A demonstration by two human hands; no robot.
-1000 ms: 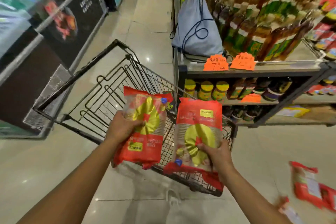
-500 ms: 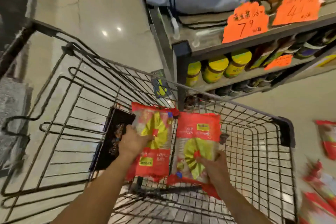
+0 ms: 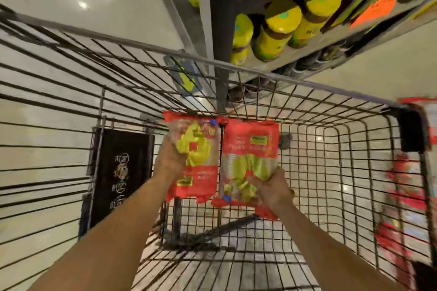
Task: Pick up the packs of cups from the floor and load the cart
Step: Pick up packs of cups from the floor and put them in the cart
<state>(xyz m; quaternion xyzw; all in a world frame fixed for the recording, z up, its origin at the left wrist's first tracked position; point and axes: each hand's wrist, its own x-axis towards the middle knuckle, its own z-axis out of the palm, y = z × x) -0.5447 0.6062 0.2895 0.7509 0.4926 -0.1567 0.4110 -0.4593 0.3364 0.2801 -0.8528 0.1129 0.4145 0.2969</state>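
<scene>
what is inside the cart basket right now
Only two red packs, both held: the left hand grips the left pack, the right hand grips the right pack, low inside the cart. Around them just wire floor shows; the spot beneath the packs is covered.

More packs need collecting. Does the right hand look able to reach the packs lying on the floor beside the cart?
Probably not yet: the right hand grips a pack inside the cart, and the cart's wire side wall stands between it and the floor packs.
</scene>
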